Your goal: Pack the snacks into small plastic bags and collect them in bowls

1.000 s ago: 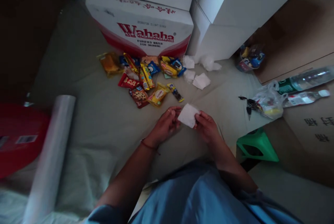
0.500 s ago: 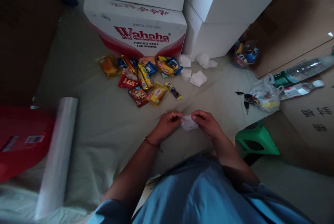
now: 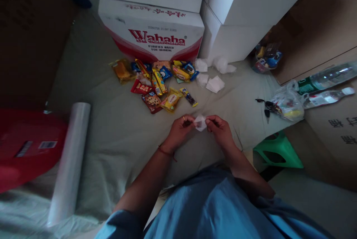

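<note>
we've got a small white paper piece (image 3: 200, 123) pinched btw both hands, held over the pale sheet (image 3: 117, 131) on the floor, just in front of our lap. left hand (image 3: 180, 130): thumb & forefinger closed on the piece's left edge, other fingers curled in, a ring on one finger, red cord at the wrist. right hand (image 3: 221, 132): fingertips closed on the right edge, same sort of pinch. so the piece sits in the gap btw the two sets of fingertips, touching both, scrunched small, lower corner pointing down. can't tell how it's folded.

beyond the hands, near but apart: a heap of snack packets (image 3: 156, 83) against the wahaha box (image 3: 156, 34), w/ more white squares (image 3: 214, 84) just right of the heap. film roll (image 3: 69, 161) lies well off to the left. green stool (image 3: 277, 152) near our right forearm. plastic bag (image 3: 288, 103) & keys (image 3: 264, 105) further right, bottles (image 3: 326, 79) past those.
</note>
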A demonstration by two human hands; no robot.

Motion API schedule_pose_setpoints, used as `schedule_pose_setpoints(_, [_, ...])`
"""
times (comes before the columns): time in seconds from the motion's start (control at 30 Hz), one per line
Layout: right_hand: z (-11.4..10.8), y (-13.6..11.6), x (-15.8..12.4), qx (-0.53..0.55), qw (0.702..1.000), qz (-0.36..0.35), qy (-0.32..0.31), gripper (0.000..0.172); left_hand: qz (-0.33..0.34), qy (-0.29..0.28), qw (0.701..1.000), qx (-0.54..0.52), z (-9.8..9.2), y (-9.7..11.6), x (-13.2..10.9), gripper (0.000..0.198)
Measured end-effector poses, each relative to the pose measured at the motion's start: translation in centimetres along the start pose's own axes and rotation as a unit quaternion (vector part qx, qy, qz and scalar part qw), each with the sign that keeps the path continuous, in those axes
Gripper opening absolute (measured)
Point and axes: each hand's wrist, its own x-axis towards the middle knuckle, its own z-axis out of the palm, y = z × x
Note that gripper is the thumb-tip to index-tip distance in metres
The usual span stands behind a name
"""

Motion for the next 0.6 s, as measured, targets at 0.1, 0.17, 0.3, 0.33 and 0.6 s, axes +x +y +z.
schedule_pose_setpoints(0.1, [-0.9,-0.1,0.1,0.031,0.999,0.005,0.036,0.025,-0.019,0.030,0.998,-0.044,-0.2,-0.1,0.2,0.036])
schedule_pose_setpoints(0.17, [-1.4,-0.1,0.0,0.053,0.997,0.009,0.050,0.025,-0.034,0.055,0.994,-0.089,-0.2,-0.4,0.3,0.034])
schedule_pose_setpoints(0.3, [-1.7,0.2,-0.7,0.091,0.995,0.022,0.035,0.023,-0.028,0.089,0.987,-0.133,-0.2,-0.7,0.6,0.034])
schedule_pose_setpoints(0.33, [-1.6,0.4,-0.8,0.095,0.995,0.024,0.025,0.022,-0.012,0.098,0.989,-0.113,-0.2,-0.7,0.6,0.036])
schedule_pose_setpoints(0.6, [-1.3,0.5,-1.6,0.037,0.997,-0.049,-0.038,0.014,0.139,0.086,0.965,0.207,-0.3,-1.0,0.0,0.020])
